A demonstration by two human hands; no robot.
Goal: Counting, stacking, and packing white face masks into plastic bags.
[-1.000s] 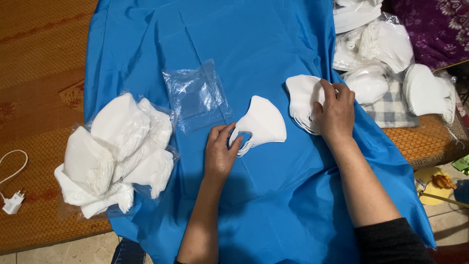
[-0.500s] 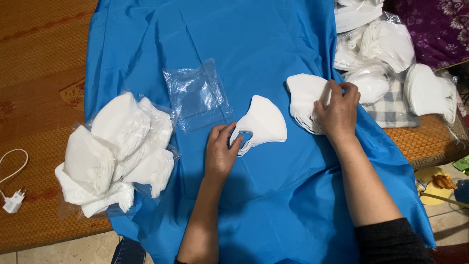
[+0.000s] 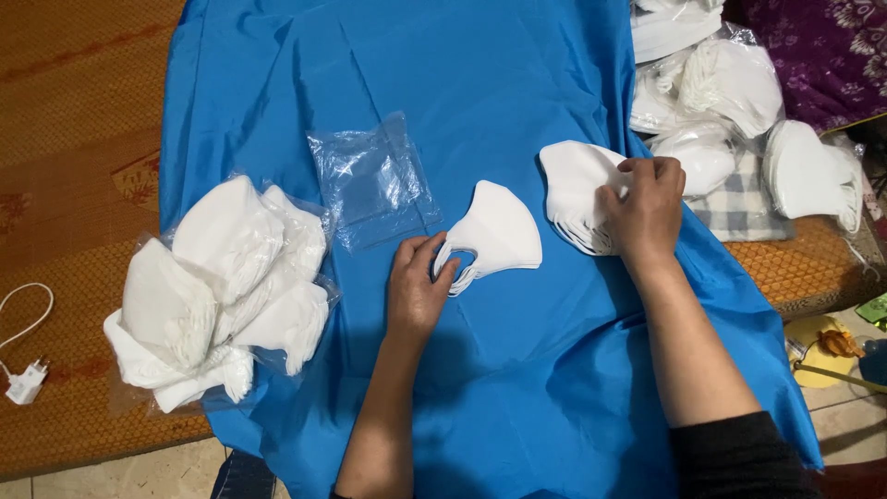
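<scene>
Both hands on white masks over the blue cloth (image 3: 554, 388).
Left hand (image 3: 418, 288): fingers closed on the ear-loop edge of a small mask stack (image 3: 499, 236), mid-cloth just right of an empty clear bag (image 3: 374, 180). Right hand (image 3: 647, 208): fingers pinching the top of the loose mask pile (image 3: 575, 185). Bagged masks (image 3: 217, 286) far left.

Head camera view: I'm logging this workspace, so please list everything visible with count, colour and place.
blue cloth: one, blue, spread across the middle.
small mask stack: one, white, centre.
loose mask pile: one, white, right of centre.
empty plastic bag: one, clear, above centre.
bagged masks: several packs, white, left.
mask bundles: several, white, upper right.
charger: one, white, far left.
left hand: touching the small mask stack.
right hand: on the loose mask pile.
</scene>
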